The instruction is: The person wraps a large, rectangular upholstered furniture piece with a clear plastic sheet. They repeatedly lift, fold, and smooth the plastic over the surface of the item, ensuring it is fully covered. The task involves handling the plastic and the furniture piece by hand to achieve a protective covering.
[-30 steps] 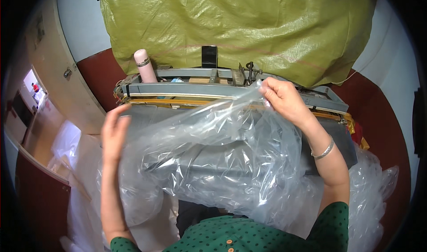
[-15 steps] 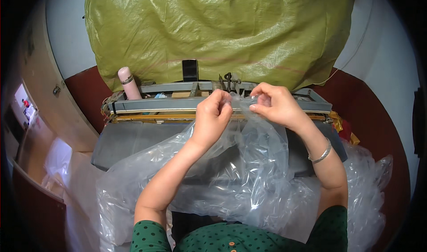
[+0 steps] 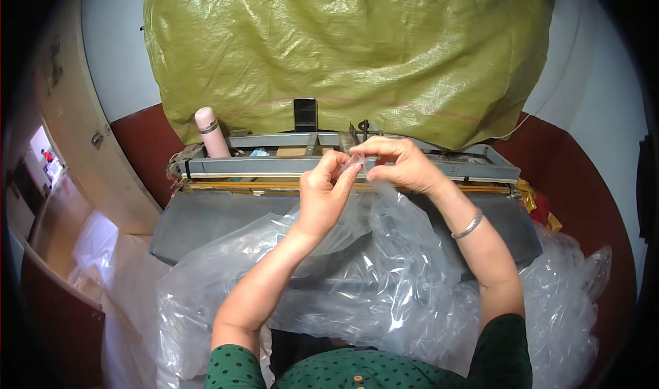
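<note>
A large sheet of clear plastic film (image 3: 412, 279) drapes over a dark grey padded surface (image 3: 213, 217) and hangs down over my lap. Its gathered upper edge rises to my two hands, above the machine's grey metal frame (image 3: 274, 166). My left hand (image 3: 326, 186) pinches that edge between thumb and fingers. Close beside it on the right, my right hand (image 3: 401, 162) has its thumb and curled fingers near the same edge, with film between them. Part of the film is hidden behind the fingers.
On the frame's left stands a pink flask (image 3: 211, 133). A black phone-like rectangle (image 3: 305, 116) leans at the back before a yellow-green woven sheet (image 3: 343, 52). More clear film (image 3: 556, 300) heaps at the right. A wooden door (image 3: 103, 100) is at the left.
My right hand has moved left, closer to my left hand, and its fingers have drawn nearer to the film's edge. The whole view has shifted slightly.
</note>
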Demonstrator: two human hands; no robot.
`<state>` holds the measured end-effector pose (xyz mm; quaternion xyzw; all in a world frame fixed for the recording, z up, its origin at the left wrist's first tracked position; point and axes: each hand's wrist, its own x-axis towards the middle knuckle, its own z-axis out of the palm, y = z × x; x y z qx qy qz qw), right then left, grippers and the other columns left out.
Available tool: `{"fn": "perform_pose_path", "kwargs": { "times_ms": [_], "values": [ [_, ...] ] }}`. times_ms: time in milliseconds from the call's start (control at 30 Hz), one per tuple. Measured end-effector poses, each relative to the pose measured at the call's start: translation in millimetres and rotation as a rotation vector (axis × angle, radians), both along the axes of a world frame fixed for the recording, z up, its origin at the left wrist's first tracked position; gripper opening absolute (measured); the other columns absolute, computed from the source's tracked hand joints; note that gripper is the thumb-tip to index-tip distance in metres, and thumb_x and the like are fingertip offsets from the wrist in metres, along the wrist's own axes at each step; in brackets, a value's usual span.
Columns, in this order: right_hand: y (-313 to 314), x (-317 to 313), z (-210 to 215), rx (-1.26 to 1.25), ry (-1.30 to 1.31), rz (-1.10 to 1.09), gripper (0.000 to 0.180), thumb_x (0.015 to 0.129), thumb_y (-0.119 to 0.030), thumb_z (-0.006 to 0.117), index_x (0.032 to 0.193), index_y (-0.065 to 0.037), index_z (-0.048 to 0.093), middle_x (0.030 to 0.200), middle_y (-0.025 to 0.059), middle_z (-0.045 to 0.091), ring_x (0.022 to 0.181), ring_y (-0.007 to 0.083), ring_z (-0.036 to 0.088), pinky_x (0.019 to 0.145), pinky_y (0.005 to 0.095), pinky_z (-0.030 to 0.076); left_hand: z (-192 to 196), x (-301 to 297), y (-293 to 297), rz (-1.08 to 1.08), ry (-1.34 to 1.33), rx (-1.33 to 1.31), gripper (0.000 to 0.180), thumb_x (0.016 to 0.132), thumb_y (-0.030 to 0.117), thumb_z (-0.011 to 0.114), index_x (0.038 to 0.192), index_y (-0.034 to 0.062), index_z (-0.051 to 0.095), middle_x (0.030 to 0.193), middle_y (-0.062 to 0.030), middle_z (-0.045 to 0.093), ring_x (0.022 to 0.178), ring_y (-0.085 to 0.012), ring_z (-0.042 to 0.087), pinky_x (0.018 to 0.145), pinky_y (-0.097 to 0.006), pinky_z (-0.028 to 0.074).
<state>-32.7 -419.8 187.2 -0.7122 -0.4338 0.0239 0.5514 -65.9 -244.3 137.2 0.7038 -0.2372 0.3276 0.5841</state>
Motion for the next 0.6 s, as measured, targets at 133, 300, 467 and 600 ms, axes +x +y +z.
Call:
{"fn": "perform_pose_path", "kwargs": {
  "times_ms": [133,300,467,600],
  "values": [
    [18.9,8.4,-36.1,0.257,-0.048,-0.002,0.017,0.079,-0.006,0.064,0.095,-0.002,0.064,0.088,0.0046,0.062,0.085,0.0115,0.057,0.074,0.0241,0.047,4.2,-6.8,5.0,-0.018,0.063,0.057,0.01,0.081,0.006,0.063,0.081,0.002,0.053,0.06,0.0047,0.047,0.057,-0.0011,0.038,0.05,-0.018,0.034],
    [-1.0,29.2,-81.9,0.655,0.445,-0.027,0.013,0.088,-0.021,0.055,0.092,-0.009,0.058,0.085,0.002,0.059,0.078,0.0088,0.055,0.066,0.0196,0.044,9.0,-22.8,56.0,-0.467,0.445,0.521,0.008,0.081,0.007,0.056,0.086,0.0019,0.056,0.069,0.0018,0.054,0.063,-0.0044,0.049,0.055,-0.021,0.042],
    [-129.2,34.3,-131.1,0.482,0.247,-1.058,0.025,0.087,-0.028,0.058,0.101,-0.007,0.058,0.088,-0.0007,0.059,0.079,0.0089,0.053,0.073,0.0238,0.043,-7.4,-72.9,113.9,-0.895,0.764,0.967,0.017,0.08,0.007,0.055,0.097,0.0048,0.059,0.075,-0.0009,0.06,0.067,-0.009,0.055,0.061,-0.026,0.047],
    [-385.4,-36.6,-231.7,0.206,-0.096,-1.485,0.021,0.086,-0.022,0.057,0.096,-0.004,0.063,0.092,0.0038,0.062,0.085,0.0133,0.056,0.079,0.0275,0.044,-55.4,-125.6,158.5,-0.956,1.34,0.799,0.017,0.08,0.009,0.056,0.096,0.0051,0.059,0.074,-0.0014,0.06,0.068,-0.0084,0.056,0.061,-0.025,0.046]
  ]
}}
